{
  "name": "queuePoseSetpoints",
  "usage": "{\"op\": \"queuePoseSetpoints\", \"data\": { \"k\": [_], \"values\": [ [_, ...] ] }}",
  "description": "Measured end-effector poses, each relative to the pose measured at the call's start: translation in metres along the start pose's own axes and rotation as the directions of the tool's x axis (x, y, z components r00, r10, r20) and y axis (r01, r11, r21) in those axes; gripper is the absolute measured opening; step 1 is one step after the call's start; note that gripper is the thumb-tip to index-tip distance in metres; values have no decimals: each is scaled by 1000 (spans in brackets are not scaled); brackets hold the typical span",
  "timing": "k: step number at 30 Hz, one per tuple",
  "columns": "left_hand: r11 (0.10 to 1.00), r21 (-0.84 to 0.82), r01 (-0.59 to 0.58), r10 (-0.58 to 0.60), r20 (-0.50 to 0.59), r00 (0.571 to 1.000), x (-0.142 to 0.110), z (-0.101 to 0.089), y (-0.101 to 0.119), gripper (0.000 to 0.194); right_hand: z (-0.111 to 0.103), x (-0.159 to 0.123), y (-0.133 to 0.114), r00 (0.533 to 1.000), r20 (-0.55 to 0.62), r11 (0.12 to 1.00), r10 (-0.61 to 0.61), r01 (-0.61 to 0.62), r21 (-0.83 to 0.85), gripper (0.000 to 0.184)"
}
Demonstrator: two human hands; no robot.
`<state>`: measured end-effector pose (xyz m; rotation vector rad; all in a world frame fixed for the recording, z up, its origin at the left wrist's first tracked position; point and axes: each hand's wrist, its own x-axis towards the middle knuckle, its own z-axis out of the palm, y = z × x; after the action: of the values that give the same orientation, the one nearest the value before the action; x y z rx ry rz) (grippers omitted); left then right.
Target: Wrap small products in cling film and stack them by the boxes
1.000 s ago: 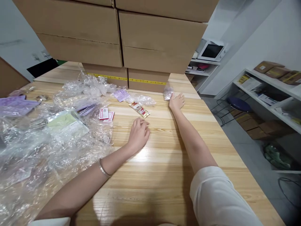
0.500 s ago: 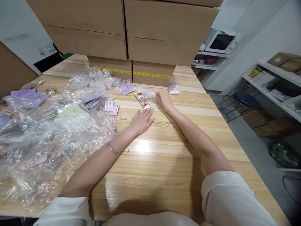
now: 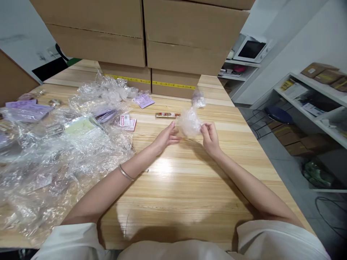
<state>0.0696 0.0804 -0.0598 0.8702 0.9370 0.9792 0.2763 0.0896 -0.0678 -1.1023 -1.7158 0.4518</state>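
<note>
My right hand (image 3: 210,140) pinches the right edge of a crumpled clear plastic bag (image 3: 189,122) and holds it above the wooden table. My left hand (image 3: 166,139) is at the bag's left side, thumb raised and fingers stretched out; whether its fingertips touch the bag I cannot tell. Behind the left hand lies a small gold and red packet (image 3: 166,115), its right end close to the bag. A purple card in clear wrap (image 3: 144,100) is farther back on the left. Two red and white cards (image 3: 128,122) lie to the left of my left hand.
A big heap of clear plastic wrap (image 3: 73,155) covers the table's left side, with purple and pale green packets among it. Stacked cardboard boxes (image 3: 176,54) stand at the back. A small clear-wrapped packet (image 3: 199,99) sits before them. Shelves (image 3: 309,99) stand at the right.
My right hand has lifted the plastic bag and drawn it nearer and to the right. The gold and red packet has turned sideways. My left hand has come off the packet and tilted up.
</note>
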Motion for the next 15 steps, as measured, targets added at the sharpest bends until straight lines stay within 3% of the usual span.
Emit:
{"op": "queuePoseSetpoints", "data": {
  "k": [3, 6, 11, 13, 15],
  "values": [
    [995, -71, -67, 72, 68, 995, -4, 2, 0, 46, -10, -30, -20, 966, 230, 993, -117, 118, 7, 20],
    [962, 106, -251, 251, 13, 968, -9, 2, 1, 30, -18, -44, -31, 894, 428, 990, -134, 101, 100, 21],
    [731, 541, -416, 478, 29, 878, -28, 14, 6, 15, -16, -47, -44, 944, 305, 920, 125, -226, 320, 41],
    [646, 646, -407, 517, 23, 856, -38, 21, 8, 15, -14, -47, -51, 919, 302, 885, 253, -346, 311, 43],
    [633, 668, -390, 520, 6, 854, -47, 24, 12, 16, -16, -46, -53, 882, 278, 839, 381, -456, 298, 36]
  ]
}}
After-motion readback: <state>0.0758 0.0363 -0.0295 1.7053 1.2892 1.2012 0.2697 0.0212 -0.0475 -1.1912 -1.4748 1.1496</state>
